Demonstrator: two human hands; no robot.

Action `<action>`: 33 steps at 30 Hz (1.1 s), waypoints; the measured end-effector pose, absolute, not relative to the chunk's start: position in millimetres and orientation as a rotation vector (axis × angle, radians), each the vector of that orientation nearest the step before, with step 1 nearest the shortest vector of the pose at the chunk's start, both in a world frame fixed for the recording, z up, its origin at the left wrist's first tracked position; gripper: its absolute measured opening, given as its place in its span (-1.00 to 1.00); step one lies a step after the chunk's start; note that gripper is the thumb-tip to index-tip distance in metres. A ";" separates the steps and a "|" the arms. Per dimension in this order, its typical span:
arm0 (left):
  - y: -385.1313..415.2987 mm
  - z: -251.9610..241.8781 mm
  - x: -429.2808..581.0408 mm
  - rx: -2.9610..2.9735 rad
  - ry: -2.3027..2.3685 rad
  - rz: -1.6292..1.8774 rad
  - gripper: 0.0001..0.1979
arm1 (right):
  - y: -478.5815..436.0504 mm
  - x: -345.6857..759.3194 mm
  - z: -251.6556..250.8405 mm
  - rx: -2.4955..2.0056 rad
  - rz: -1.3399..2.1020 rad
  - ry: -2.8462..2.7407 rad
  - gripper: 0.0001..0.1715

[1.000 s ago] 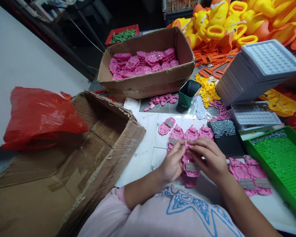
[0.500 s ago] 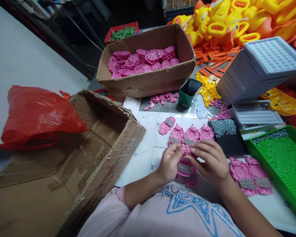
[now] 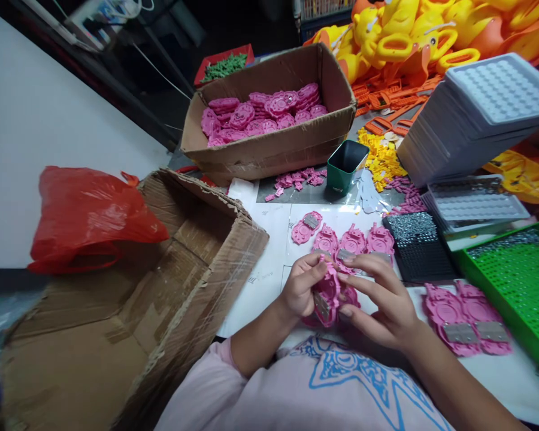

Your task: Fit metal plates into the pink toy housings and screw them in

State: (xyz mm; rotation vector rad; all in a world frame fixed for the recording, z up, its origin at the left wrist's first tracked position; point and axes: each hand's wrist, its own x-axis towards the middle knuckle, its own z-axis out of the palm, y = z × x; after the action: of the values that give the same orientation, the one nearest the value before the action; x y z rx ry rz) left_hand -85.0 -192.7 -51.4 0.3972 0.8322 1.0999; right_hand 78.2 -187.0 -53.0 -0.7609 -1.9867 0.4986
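My left hand (image 3: 300, 286) is closed on a pink plastic casing half (image 3: 327, 293) with a grey metal plate in its lower part, tilted on edge. My right hand (image 3: 381, 299) is just right of it, fingers stretched and apart, the tips close to the casing; whether they touch it I cannot tell. Beneath the hands another pink casing is partly hidden. A row of pink casing halves (image 3: 353, 239) lies beyond the hands, and a single one (image 3: 306, 227) to the row's left. Two more casing halves (image 3: 447, 317) lie right of my right hand.
Left is a cardboard box (image 3: 197, 287) with a red plastic bag (image 3: 94, 215). A carton (image 3: 269, 157) of pink casings stands behind a green cup (image 3: 341, 170) and small pink parts (image 3: 291, 179). Right are a black block (image 3: 417, 257) of metal pieces, a green tray (image 3: 512, 287) and stacked white trays (image 3: 471, 131).
The casing in my left hand has turned up onto its edge. My right fingers have spread and drawn back from their pinch at its top. The view has shifted slightly.
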 end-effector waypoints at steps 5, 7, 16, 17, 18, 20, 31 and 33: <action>-191.2 -59.9 -92.4 0.335 0.710 1.025 -0.62 | -185.2 84.9 -52.1 -0.801 0.570 -1.820 -0.56; -190.3 -63.1 -93.5 0.356 0.675 1.020 -0.62 | -183.6 87.6 -51.7 -0.831 0.570 -1.786 -0.59; -172.0 -52.8 -96.0 0.398 0.841 1.355 -0.69 | -184.2 78.9 -61.0 -0.944 0.665 -1.826 -0.59; -171.4 -53.2 -94.1 0.401 0.856 1.375 -0.70 | -185.2 74.6 -62.7 -0.965 0.684 -1.864 -0.57; -171.7 -54.2 -92.1 0.408 0.862 1.382 -0.72 | -186.5 70.0 -64.5 -0.986 0.703 -1.888 -0.55; -174.0 -57.2 -88.8 0.447 0.860 1.381 -0.72 | -189.9 60.9 -68.9 -1.025 0.758 -1.879 -0.56; -148.1 -83.8 -133.0 1.658 1.589 1.185 -0.46 | -178.7 79.4 -67.1 -1.229 1.269 -1.307 -0.52; -137.1 -95.8 -137.8 1.687 1.798 1.074 -0.53 | -172.3 89.2 -70.1 -1.412 1.238 -1.365 -0.43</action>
State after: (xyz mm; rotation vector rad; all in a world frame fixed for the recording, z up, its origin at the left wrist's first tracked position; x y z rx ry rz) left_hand -137.8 -137.1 -95.8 1.6871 1.7978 1.0735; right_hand 89.2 -172.3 -70.1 -1.4118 -1.3651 1.2385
